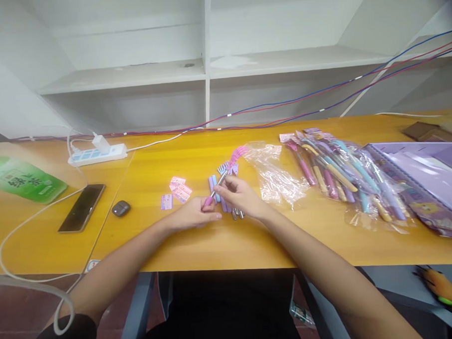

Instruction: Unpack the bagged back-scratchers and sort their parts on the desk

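A pink back scratcher (pixel 221 179) with a metal rod and a claw-shaped head slants between my hands, its head pointing away from me. My left hand (pixel 193 212) is closed around its pink handle. The fingers of my right hand (pixel 241 193) pinch the metal rod higher up. Beneath and behind my hands lie several blue and purple back scratcher parts (pixel 212 182), partly hidden, with metal ends (pixel 237 214) showing below my right hand. Small pink printed cards (pixel 180 190) rest left of my hands. Clear plastic bags (pixel 276 175) lie to the right.
Bagged back scratchers (pixel 334 167) are heaped at right, beside a purple tray (pixel 427 153). On the left are a green bottle (pixel 24 178), a phone (pixel 81 208), a black earbud case (pixel 121 208) and a power strip (pixel 98 154). Cables run along the table's back.
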`<act>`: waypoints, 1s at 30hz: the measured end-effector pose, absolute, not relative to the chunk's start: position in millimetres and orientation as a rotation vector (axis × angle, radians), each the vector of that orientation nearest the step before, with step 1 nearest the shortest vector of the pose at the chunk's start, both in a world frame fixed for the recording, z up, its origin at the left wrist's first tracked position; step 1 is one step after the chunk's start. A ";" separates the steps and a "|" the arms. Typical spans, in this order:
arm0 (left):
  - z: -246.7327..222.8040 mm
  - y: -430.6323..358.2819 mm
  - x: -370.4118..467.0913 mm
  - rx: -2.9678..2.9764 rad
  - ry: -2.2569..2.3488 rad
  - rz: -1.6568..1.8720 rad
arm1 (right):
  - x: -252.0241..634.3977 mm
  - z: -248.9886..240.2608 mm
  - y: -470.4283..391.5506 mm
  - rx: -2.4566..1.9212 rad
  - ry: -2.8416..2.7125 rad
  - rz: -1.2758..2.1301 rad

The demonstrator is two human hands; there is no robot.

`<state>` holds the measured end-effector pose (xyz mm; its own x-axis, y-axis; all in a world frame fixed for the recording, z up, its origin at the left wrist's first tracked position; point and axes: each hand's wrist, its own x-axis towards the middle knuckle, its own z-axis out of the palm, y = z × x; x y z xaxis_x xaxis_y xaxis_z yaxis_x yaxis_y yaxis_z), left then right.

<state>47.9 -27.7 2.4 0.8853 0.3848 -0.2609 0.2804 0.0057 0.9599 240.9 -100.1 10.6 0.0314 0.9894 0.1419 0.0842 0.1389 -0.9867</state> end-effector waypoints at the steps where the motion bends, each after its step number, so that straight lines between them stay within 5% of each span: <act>1: -1.0 -26.4 49.7 1.667 0.558 0.159 | 238.1 7.6 -98.4 -1.181 -1.278 1.086; 9: -8.1 -37.5 52.7 2.048 0.621 0.441 | 232.5 2.8 -93.0 -1.101 -1.032 1.172; 30: 15.8 -30.2 44.4 0.871 0.339 -0.012 | 235.3 6.6 -89.9 -0.812 -0.896 1.186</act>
